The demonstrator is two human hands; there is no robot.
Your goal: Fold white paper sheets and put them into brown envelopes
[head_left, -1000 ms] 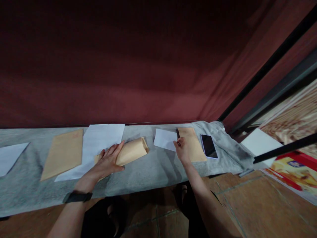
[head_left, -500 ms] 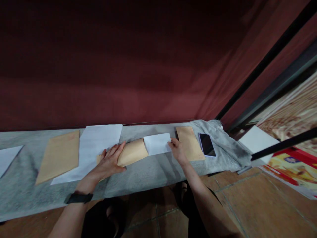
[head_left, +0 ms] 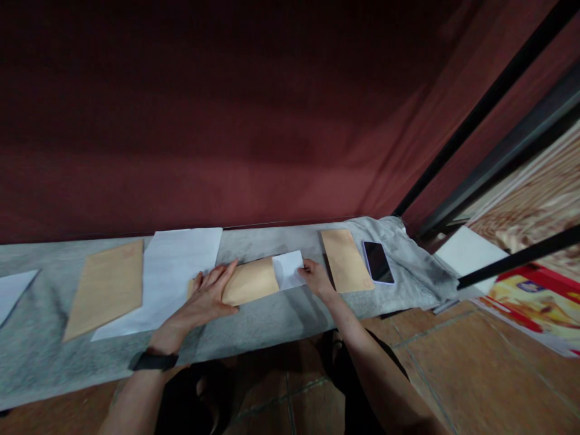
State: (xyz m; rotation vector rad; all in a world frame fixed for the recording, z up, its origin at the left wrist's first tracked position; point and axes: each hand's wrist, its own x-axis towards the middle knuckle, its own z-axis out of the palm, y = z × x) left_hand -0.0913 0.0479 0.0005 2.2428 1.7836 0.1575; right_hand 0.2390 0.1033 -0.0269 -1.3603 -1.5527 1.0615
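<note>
My left hand [head_left: 209,297] lies flat with spread fingers on the left end of a brown envelope [head_left: 251,282], pressing it to the grey cloth [head_left: 272,314]. A folded white paper [head_left: 289,269] sticks out of the envelope's right end. My right hand [head_left: 316,278] pinches that paper at its right edge.
A white sheet [head_left: 172,266] lies left of the envelope, with another brown envelope [head_left: 105,287] beyond it and a white sheet [head_left: 13,289] at the far left. To the right lie a third brown envelope [head_left: 345,260] and a phone [head_left: 377,261]. A dark red curtain hangs behind.
My right hand drew the white paper leftward from beside the right envelope to the middle envelope's open end, and part of it is now inside. My left hand stayed on the envelope.
</note>
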